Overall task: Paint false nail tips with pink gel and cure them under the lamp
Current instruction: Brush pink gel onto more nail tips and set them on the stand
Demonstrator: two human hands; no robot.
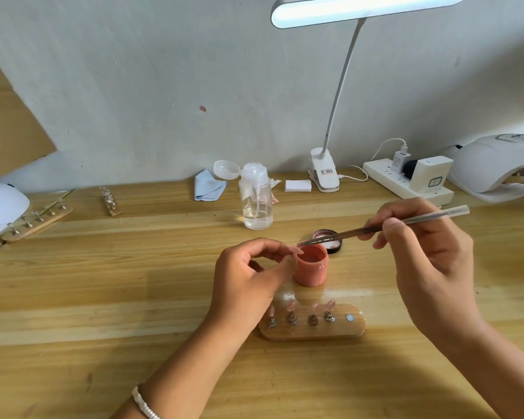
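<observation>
1 wooden holder (pixel 312 331) on the table (pixel 103 297) with 4 pink nail tips (pixel 294 305), left hand (pixel 245 279) fingers pinching 1 held tip (pixel 297 248) over 1 open pink gel jar (pixel 311 272), right hand (pixel 427 252) fingers clamped on 1 brush (pixel 345 234), bristles at the held tip, 1 black lid (pixel 330 240), 1 pump bottle (pixel 256 204), 1 curing lamp (pixel 496 167) far right, 1 desk lamp (pixel 324 173), label unreadable

**Jar hemmed in, left side open**

Behind the jar (pixel 311 270) stand the lid (pixel 335 247), just beside it, and the bottle (pixel 256 204) farther back. The stand (pixel 312 330) blocks its front. Left of the jar, past the left hand (pixel 248 279), table (pixel 103 282) lies open.
</observation>
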